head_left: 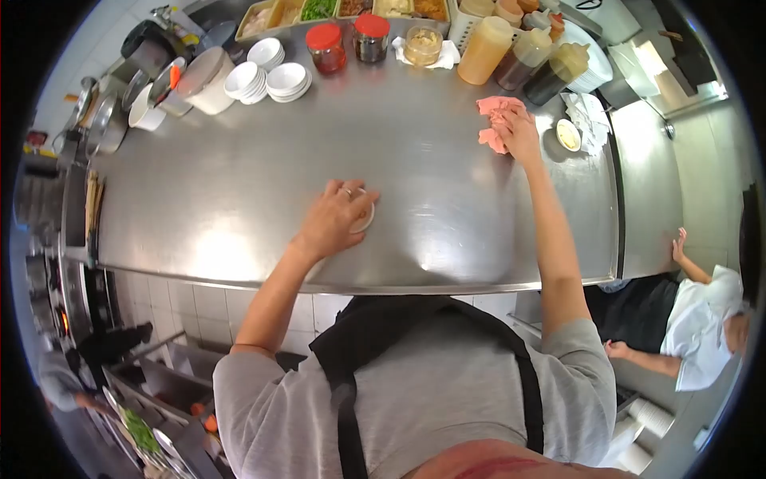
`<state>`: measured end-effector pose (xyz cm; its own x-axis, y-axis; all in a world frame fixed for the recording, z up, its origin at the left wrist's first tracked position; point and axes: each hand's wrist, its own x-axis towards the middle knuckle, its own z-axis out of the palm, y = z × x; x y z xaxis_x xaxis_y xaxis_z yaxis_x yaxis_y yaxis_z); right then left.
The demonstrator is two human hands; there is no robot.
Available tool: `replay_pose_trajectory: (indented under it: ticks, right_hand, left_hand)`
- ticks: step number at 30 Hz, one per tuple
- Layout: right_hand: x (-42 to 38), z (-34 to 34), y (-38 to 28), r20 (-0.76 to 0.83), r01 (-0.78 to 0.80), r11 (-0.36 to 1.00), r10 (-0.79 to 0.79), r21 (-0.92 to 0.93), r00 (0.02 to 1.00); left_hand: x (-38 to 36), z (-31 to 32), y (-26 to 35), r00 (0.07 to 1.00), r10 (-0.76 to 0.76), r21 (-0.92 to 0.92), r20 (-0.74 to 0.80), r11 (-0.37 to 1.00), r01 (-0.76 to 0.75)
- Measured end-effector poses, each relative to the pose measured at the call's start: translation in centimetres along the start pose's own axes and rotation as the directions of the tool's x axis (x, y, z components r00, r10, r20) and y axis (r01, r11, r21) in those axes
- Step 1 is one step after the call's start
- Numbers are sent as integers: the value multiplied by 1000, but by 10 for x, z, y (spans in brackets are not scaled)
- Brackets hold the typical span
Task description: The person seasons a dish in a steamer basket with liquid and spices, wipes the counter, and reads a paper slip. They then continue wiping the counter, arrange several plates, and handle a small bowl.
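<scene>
My left hand [331,219] reaches down over a small white dish [365,218] near the middle of the steel counter [239,168]. Its fingers are curled about the dish's rim, and most of the dish is hidden beneath them. Farther out to the right, my right hand [520,134] is closed on a crumpled pink cloth [499,108] that lies against the counter top. Just right of that hand sits a small white bowl [568,136] with something pale yellow in it, beside crumpled white paper [589,120].
Stacked white dishes [287,80], red-lidded jars [325,49] and an open jar [423,46] line the back. Squeeze bottles [487,52] stand back right; a white tub [206,80] and pots back left. One person [702,327] is at right, another [60,383] at far left.
</scene>
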<state>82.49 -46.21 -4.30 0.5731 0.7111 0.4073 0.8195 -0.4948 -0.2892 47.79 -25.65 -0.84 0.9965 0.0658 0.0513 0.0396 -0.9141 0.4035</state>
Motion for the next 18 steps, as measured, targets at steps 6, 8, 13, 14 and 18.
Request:
replay_pose_trajectory:
  ticks: [6,8,13,14,18]
  right_hand:
    - [-29,9,-92,41,-45,623,22,781,999]
    - [-64,3,-125,-48,186,932,-180,310,982]
    - [-125,-16,-147,-10,43,962,-42,271,999]
    - [-132,-23,-149,-4,-14,970,15,244,1000]
    - [-153,-35,-159,-26,-134,975,141,175,990]
  left_hand:
    - [19,-7,-34,989,147,-89,-21,985,-149]
    - [33,-9,-76,988,86,-74,-128,993,-96]
    - [68,-58,-150,983,-151,-15,-105,988,151]
    - [72,-64,-156,986,-144,-27,-86,990,142]
    - [87,-64,-171,988,-98,-1,-117,995,98]
